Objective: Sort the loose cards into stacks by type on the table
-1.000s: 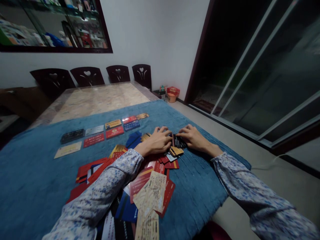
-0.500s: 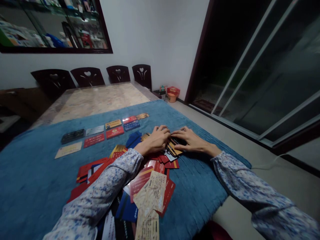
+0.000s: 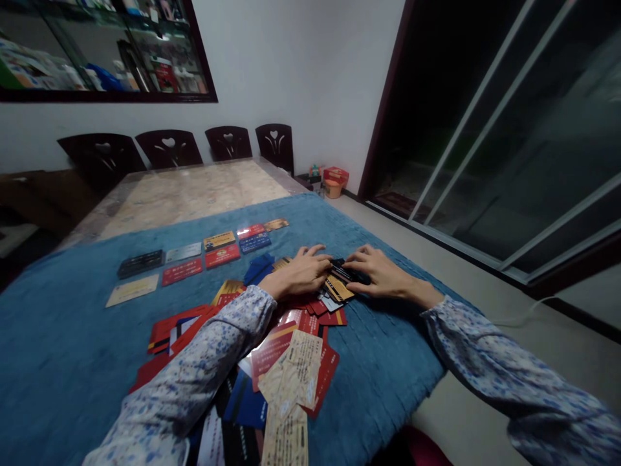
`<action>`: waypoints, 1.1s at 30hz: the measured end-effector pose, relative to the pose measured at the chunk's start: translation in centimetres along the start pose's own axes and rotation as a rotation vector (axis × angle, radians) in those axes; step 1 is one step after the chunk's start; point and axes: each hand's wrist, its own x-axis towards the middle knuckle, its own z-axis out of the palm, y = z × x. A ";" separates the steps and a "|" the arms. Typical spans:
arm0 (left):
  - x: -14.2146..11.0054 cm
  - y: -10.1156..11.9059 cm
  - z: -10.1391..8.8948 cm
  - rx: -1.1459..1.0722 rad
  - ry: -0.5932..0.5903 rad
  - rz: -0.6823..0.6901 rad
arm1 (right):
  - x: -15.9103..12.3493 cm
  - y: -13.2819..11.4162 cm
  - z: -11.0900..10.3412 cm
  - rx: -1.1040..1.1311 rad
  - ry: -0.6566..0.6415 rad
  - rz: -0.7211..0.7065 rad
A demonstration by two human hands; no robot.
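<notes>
My left hand rests over the right part of a heap of mixed cards, fingers loosely spread and the tips near some black cards. My right hand has its thumb and fingers around a black card at the heap's edge; part of it is hidden under the fingers. A yellow card lies just below, with white and red cards under it. Nearer to me, beige cards, a blue card and red cards overlap. Further red cards stick out beyond my left sleeve.
Beyond the heap, cards stand in two rows on the blue cloth: a black stack, a beige card, red cards and a dark blue one. Chairs line the table's far side. Glass doors are at right.
My right hand has shifted slightly right, away from my left, drawing at the black card. My left fingers have spread a little. More of the black cards shows between the hands.
</notes>
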 end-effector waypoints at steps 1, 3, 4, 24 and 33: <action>0.0 0.0 0.0 -0.005 -0.005 -0.002 | 0.0 0.0 0.0 0.009 -0.004 -0.005; -0.1 -0.1 -0.1 -0.012 -0.004 -0.002 | 0.0 0.0 -0.1 0.028 -0.008 -0.023; -0.2 -0.1 -0.2 -0.014 0.001 0.004 | 0.0 0.0 -0.2 0.038 -0.007 -0.036; -0.8 0.2 -1.1 -0.057 0.012 0.072 | 0.2 0.3 -1.0 0.126 -0.042 -0.191; -0.8 0.2 -0.3 -0.236 0.116 0.090 | 0.0 0.1 -1.5 0.140 -0.048 -0.177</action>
